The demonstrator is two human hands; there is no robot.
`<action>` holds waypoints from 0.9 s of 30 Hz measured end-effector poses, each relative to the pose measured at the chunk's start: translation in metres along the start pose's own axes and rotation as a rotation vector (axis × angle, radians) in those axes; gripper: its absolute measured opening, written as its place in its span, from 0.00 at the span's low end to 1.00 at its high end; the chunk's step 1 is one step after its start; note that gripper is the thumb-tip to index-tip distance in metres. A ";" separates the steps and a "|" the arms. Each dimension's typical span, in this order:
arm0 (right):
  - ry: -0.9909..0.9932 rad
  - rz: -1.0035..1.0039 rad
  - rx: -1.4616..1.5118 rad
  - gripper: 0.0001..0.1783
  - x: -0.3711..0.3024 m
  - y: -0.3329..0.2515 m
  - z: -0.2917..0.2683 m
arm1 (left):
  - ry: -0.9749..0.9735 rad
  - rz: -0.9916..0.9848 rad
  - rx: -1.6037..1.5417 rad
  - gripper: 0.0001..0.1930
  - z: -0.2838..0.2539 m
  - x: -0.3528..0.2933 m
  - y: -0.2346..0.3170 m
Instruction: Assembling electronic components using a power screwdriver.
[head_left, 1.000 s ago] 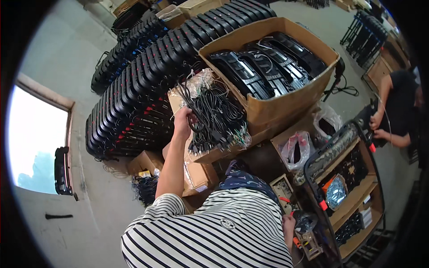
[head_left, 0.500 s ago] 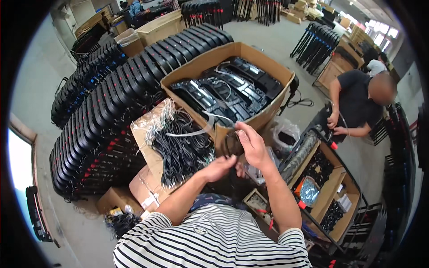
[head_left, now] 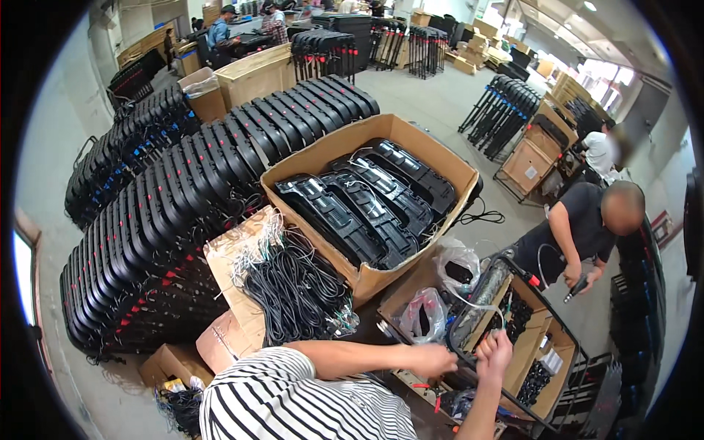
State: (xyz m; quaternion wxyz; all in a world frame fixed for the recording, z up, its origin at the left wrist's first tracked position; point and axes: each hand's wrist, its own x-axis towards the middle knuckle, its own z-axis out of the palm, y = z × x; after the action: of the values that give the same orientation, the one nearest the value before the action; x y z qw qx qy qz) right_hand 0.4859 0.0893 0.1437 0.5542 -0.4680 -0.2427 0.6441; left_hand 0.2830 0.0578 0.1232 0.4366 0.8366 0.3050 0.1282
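Observation:
My right hand (head_left: pixel 495 356) is closed on a thin whitish cable (head_left: pixel 490 307), which arcs up from the fist toward a clear plastic bag. Left of it, my left hand (head_left: pixel 433 360) is curled closed beside the black metal frame's near corner; what it holds, if anything, is hidden. Under the hands lies a black metal-framed stand (head_left: pixel 460 328) with cardboard trays of small black parts (head_left: pixel 534 381). Two clear plastic bags (head_left: pixel 424 315) with dark contents stand just beyond my left hand.
A large open carton (head_left: pixel 352 277) holds several black plastic housings (head_left: pixel 359 213). Left of it, a heap of black cables (head_left: pixel 297 293) lies on cardboard. Rows of black curved units (head_left: pixel 183 191) stand at the left. At right, a person (head_left: pixel 572 227) grips a dark hand tool (head_left: pixel 576 288).
Both hands have moved right and nearer to me, from the carton's near corner to the framed stand. The view has tilted up. The person at right now holds the hand tool lower.

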 end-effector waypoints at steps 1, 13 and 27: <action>0.090 -0.026 0.057 0.20 -0.010 0.006 -0.021 | -0.005 0.006 0.002 0.20 0.004 0.001 -0.001; 0.770 -0.436 0.465 0.19 -0.172 -0.027 -0.299 | -0.397 0.279 0.204 0.16 0.041 0.005 0.078; 0.437 -0.642 -0.642 0.12 -0.229 -0.043 -0.106 | 0.039 0.407 -0.370 0.20 0.026 0.063 0.172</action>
State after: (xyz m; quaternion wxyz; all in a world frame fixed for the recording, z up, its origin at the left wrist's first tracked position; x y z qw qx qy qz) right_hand 0.5874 -0.1367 0.2089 0.5902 -0.6406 -0.4387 0.2210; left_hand 0.4133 0.0055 0.2435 0.5415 0.7840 0.1102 0.2829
